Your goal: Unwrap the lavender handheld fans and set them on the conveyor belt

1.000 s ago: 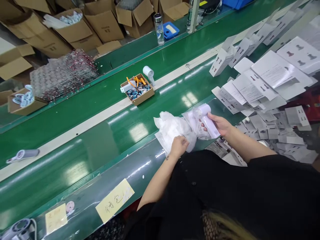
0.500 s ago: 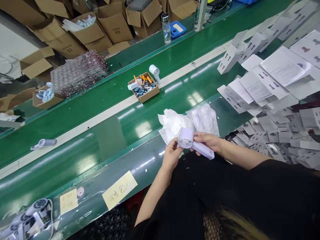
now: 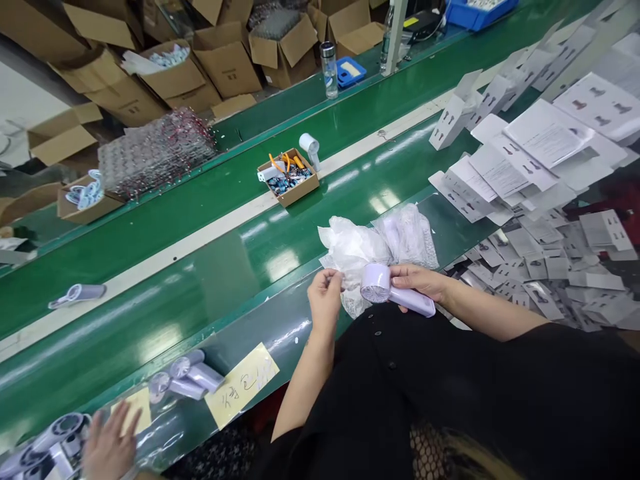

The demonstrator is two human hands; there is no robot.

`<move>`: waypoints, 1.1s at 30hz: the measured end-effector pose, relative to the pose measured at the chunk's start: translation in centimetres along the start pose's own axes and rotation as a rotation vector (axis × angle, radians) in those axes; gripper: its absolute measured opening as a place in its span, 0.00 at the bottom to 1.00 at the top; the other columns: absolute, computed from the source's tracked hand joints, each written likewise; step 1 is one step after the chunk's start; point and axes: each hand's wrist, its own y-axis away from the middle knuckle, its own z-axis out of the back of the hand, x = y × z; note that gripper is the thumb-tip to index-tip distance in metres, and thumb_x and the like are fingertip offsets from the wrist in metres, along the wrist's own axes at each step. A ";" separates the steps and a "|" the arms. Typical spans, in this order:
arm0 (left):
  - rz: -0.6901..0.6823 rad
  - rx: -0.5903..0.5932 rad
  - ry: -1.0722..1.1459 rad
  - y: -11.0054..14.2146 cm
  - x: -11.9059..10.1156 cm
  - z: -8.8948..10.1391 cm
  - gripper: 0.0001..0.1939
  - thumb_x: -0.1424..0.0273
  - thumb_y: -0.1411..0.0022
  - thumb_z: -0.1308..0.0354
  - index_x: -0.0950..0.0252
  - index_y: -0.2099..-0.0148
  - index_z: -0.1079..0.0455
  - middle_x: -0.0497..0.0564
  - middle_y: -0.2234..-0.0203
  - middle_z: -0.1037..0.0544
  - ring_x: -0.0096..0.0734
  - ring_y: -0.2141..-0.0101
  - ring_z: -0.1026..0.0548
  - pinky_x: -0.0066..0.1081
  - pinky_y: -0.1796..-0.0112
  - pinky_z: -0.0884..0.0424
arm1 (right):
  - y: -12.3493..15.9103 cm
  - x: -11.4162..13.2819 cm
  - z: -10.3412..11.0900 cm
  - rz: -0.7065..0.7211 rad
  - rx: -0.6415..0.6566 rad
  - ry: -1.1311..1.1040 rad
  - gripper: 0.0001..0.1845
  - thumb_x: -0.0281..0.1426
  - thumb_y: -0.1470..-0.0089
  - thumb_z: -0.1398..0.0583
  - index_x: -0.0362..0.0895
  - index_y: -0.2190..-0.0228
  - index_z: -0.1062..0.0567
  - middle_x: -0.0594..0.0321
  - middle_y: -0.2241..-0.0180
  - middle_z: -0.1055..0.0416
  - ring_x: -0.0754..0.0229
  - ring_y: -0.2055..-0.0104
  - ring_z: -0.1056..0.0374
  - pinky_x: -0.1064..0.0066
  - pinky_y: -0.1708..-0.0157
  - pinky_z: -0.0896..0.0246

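Note:
A lavender handheld fan (image 3: pixel 376 283) is in my right hand (image 3: pixel 417 283), its round head to the left and its handle slanting down to the right. My right fingers wrap around it where head and handle meet. My left hand (image 3: pixel 327 295) is pinched closed at the left edge of a pile of white translucent plastic bags (image 3: pixel 353 243), just left of the fan's head. Beside that pile lies a clear bubble-wrap bundle (image 3: pixel 406 235) with something lavender inside.
Lavender fans (image 3: pixel 187 375) lie by a yellow note (image 3: pixel 243 385); a co-worker's hand (image 3: pixel 113 440) is at lower left. A small carton (image 3: pixel 295 190) holds orange-handled pliers and small parts. White printed boxes (image 3: pixel 530 160) crowd the right. Cartons (image 3: pixel 227 63) line the back.
My left hand has left the fan's head and moved left to the bag's edge. Several fans now lie by the yellow note, and a co-worker's hand has appeared at lower left.

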 end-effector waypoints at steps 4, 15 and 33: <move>0.071 0.091 0.083 -3.9 6.1 -3.3 0.15 0.64 0.51 0.36 0.63 0.62 0.33 0.49 0.70 0.25 0.30 0.68 0.26 0.32 0.65 0.31 | 0.1 -1.0 -1.3 0.058 -0.146 0.023 0.19 0.34 0.52 0.35 0.42 0.59 0.31 0.62 0.67 0.29 0.63 0.72 0.30 0.71 0.78 0.28; -0.121 0.155 -0.337 -5.3 9.4 -1.6 0.09 0.64 0.47 0.40 0.65 0.69 0.28 0.45 0.79 0.29 0.24 0.76 0.34 0.24 0.72 0.39 | 0.1 -3.2 -3.4 0.061 -0.217 0.202 0.29 0.34 0.53 0.34 0.46 0.51 0.35 0.62 0.57 0.35 0.68 0.68 0.33 0.76 0.73 0.32; -1.199 0.211 -1.189 -3.6 10.5 -0.1 0.08 0.73 0.39 0.46 0.65 0.57 0.30 0.51 0.78 0.32 0.33 0.73 0.33 0.35 0.69 0.41 | -0.7 -3.2 -2.9 0.143 -0.605 0.129 0.21 0.39 0.56 0.33 0.44 0.63 0.33 0.66 0.75 0.29 0.63 0.81 0.33 0.70 0.85 0.33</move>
